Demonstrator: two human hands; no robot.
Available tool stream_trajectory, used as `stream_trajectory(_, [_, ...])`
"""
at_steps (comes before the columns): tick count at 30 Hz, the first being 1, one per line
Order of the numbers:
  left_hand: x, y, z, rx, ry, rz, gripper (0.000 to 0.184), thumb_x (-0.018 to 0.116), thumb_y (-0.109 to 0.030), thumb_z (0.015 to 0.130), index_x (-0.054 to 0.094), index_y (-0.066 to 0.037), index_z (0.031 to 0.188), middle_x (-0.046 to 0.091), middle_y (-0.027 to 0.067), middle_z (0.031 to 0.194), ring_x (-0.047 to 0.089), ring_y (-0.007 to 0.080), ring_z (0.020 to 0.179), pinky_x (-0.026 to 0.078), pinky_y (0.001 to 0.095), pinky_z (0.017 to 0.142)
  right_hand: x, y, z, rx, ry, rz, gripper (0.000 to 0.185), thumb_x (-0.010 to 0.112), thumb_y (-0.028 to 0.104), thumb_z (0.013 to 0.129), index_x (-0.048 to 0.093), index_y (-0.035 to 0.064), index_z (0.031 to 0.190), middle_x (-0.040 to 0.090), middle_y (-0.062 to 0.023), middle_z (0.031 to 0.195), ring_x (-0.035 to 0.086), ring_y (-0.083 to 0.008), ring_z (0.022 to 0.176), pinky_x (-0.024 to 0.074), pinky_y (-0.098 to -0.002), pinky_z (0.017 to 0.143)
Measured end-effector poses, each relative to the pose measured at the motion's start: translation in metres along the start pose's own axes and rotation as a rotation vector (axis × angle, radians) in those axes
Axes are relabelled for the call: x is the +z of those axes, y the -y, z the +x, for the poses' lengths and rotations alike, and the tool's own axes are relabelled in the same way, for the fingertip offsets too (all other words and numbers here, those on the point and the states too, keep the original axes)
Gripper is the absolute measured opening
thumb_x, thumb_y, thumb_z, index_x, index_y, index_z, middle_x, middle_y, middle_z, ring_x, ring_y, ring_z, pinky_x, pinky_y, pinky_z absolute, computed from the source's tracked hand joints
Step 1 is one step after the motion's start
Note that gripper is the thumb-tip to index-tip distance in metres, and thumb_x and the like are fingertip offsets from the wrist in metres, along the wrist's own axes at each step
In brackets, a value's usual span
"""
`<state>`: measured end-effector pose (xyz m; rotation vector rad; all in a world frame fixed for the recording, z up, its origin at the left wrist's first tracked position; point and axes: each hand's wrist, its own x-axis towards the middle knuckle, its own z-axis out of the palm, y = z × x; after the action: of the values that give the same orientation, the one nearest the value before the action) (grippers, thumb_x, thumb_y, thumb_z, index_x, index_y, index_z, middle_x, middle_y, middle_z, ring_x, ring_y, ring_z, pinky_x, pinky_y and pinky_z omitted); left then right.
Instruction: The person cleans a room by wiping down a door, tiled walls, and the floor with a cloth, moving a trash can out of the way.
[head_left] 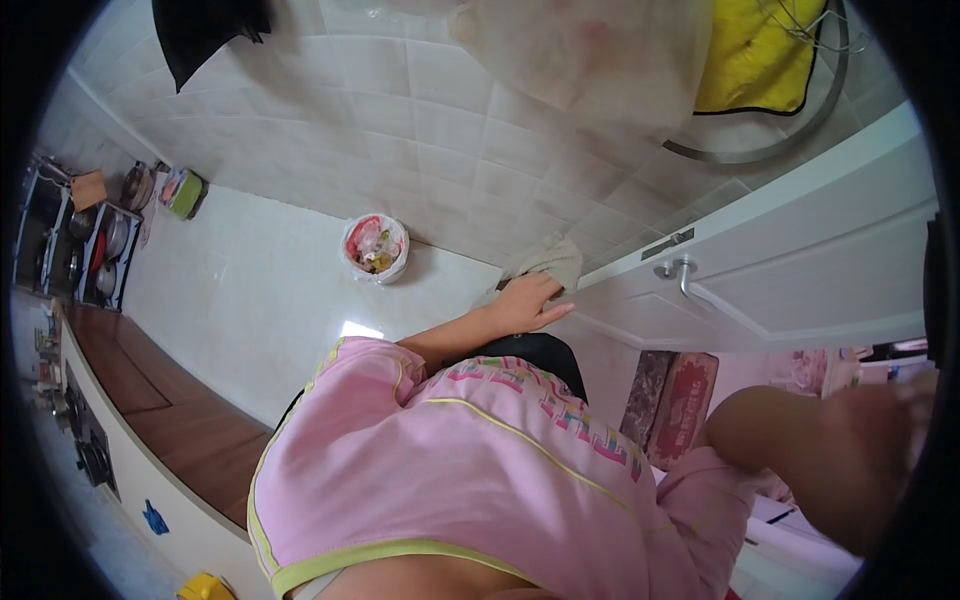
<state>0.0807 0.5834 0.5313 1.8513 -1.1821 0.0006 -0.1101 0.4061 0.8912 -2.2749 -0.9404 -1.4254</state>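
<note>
Pale tiles cover the wall (440,150) at twelve o'clock in the view, meeting a glossy light floor (240,290) where a bag-lined waste bin (376,250) sits at about ten o'clock. Toward three o'clock stretches a white door (830,245) with a metal handle (686,280), and a reddish mat (684,405) lies near four. A beige cloth (562,257) is just off the centre toward two o'clock, low against the tiles and right beside the door's end. The left hand (527,303) reaches to it, back of the hand uppermost; its thumb stands well apart from the fingers, pointing toward three o'clock, while the fingers bend toward the cloth and their tips are lost against it, so I cannot tell whether they grip it or only touch it. The right hand (890,415), between three and four o'clock at the dark rim, is blurred; its finger spread and anything in it cannot be made out. For sure handling, I would bring the left thumb in against the fingers with a full fold of fabric between, rather than trust a loose edge, and keep knuckles and cloth clear of the door's end. Soft fabric like this probably sags and could snag there.
</note>
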Motion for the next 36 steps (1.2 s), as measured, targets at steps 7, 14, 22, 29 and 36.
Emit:
stream_trajectory(7, [-0.010, -0.009, 0.011, 0.154, 0.030, -0.124, 0.040, 0.056, -0.037, 0.081, 0.052, 0.000, 0.097, 0.052, 0.0169, 0.083, 0.052, 0.0334, 0.077, 0.041, 0.0394, 0.068, 0.160, -0.061, -0.129, 1.114, 0.044, 0.121, 0.010, 0.061, 0.004, 0.076, 0.057, 0.0041, 0.085, 0.056, -0.0040, 0.082, 0.052, -0.0115, 0.071, 0.0420, -0.0233, 0.064])
stream_trajectory(14, [-0.045, -0.036, 0.057, -0.189, 0.268, -1.114, 0.050, 0.040, -0.048, 0.089, 0.051, -0.003, 0.106, 0.056, 0.0090, 0.099, 0.053, 0.0214, 0.094, 0.040, 0.0350, 0.083, 0.241, -0.044, -0.366, 1.327, 0.457, 0.313, 0.064, 0.070, 0.008, 0.064, 0.044, 0.0036, 0.122, 0.050, -0.0163, 0.117, 0.047, -0.0239, 0.109, 0.0410, -0.0330, 0.088])
stream_trajectory(22, [-0.087, -0.050, 0.103, -0.256, 0.306, -2.093, 0.059, 0.031, -0.052, 0.089, 0.049, -0.003, 0.116, 0.051, 0.0137, 0.121, 0.046, 0.0260, 0.114, 0.033, 0.0414, 0.098, 0.277, -0.030, -0.363, 1.579, 0.101, 0.498, 0.039, 0.050, 0.017, 0.085, 0.045, -0.0002, 0.119, 0.055, -0.0134, 0.110, 0.052, -0.0280, 0.102, 0.0370, -0.0335, 0.091])
stream_trajectory(29, [-0.079, 0.041, 0.067, -0.537, -0.018, -1.591, 0.046, 0.040, -0.044, 0.089, 0.051, -0.007, 0.115, 0.053, 0.0097, 0.118, 0.048, 0.0220, 0.111, 0.035, 0.0396, 0.094, 0.227, -0.034, -0.348, 1.765, -1.114, 1.244, 0.038, 0.033, 0.024, 0.092, 0.041, 0.0035, 0.123, 0.049, -0.0117, 0.121, 0.044, -0.0251, 0.115, 0.0325, -0.0383, 0.099])
stream_trajectory(36, [-0.027, 0.098, -0.072, -0.594, 0.662, 0.118, 0.065, 0.050, -0.053, 0.080, 0.044, -0.007, 0.125, 0.039, 0.0225, 0.130, 0.051, 0.0412, 0.103, 0.041, 0.0418, 0.088, 0.242, 0.009, -0.291, 1.796, -0.900, 1.511, 0.042, 0.027, 0.027, 0.093, 0.036, 0.0019, 0.127, 0.044, -0.0110, 0.128, 0.039, -0.0245, 0.120, 0.0285, -0.0374, 0.102])
